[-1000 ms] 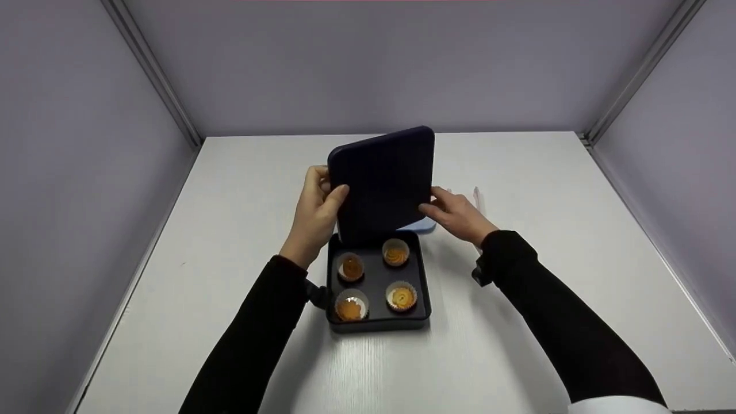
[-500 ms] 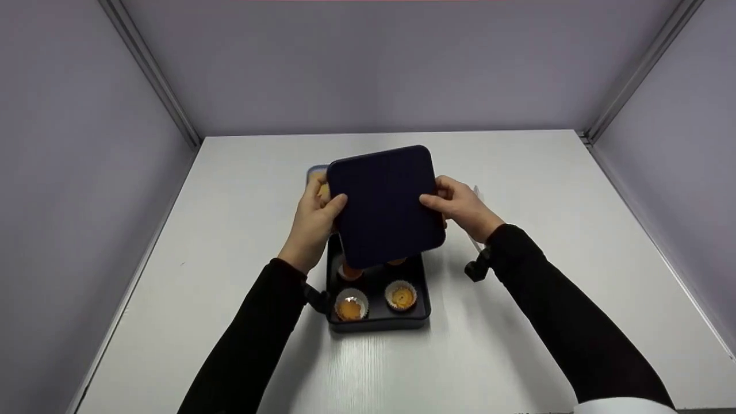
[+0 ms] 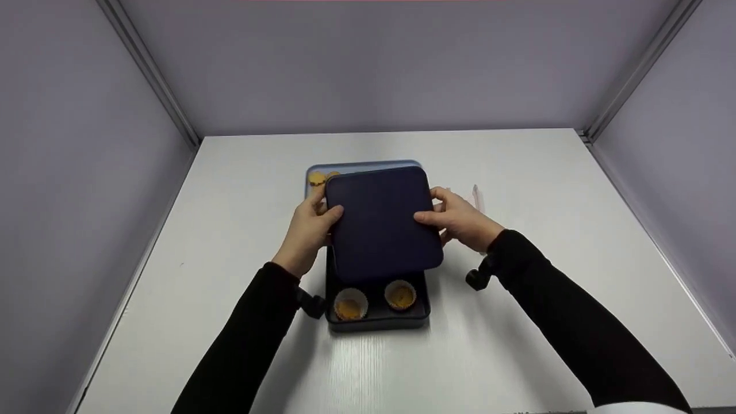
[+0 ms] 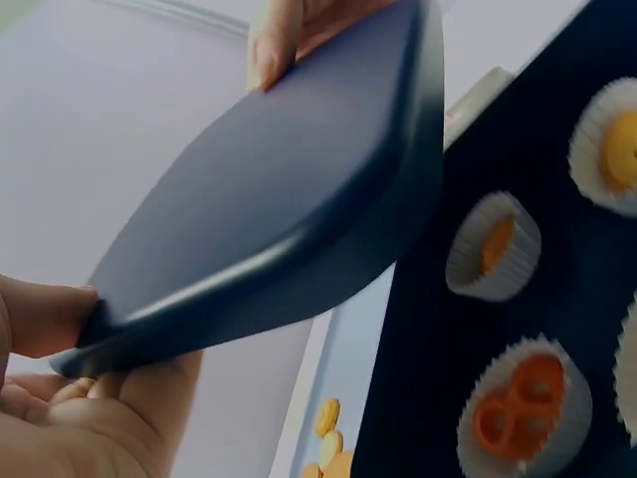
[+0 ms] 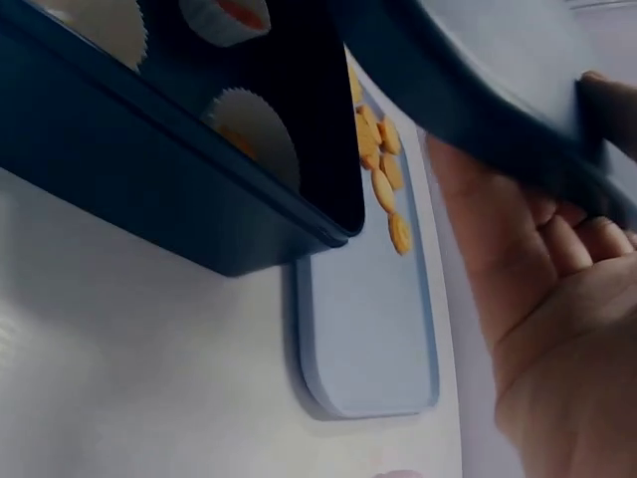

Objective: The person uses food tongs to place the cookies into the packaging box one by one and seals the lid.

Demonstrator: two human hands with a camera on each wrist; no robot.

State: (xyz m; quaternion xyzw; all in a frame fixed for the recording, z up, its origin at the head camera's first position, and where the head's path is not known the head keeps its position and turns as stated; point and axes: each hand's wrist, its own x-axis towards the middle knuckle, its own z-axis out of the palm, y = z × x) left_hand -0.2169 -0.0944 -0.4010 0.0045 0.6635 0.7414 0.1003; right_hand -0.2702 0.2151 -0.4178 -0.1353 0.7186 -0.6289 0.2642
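A dark blue square lid [image 3: 382, 224] is held tilted above the dark box [image 3: 379, 325], covering its far half in the head view. My left hand [image 3: 307, 230] grips the lid's left edge, thumb on top and fingers beneath. At the right edge my right hand [image 3: 463, 221] pinches it the same way. Inside the box stand white paper cups with cookies; a near left cup [image 3: 351, 305] and a near right cup [image 3: 400, 295] show in the head view. The left wrist view shows a cup with an orange pretzel-shaped cookie [image 4: 518, 406].
Behind the box lies a light blue tray [image 5: 368, 339] with several small yellow cookies [image 5: 383, 189] on it. A clear pinkish plastic piece [image 3: 477, 198] lies beyond my right hand. Grey panels surround the white table [image 3: 230, 172] at the back and sides.
The lid has come down from a steep tilt to a flatter one and toward me, hiding the far cups. My right hand has taken a fuller grip on its edge. The tray shows again behind.
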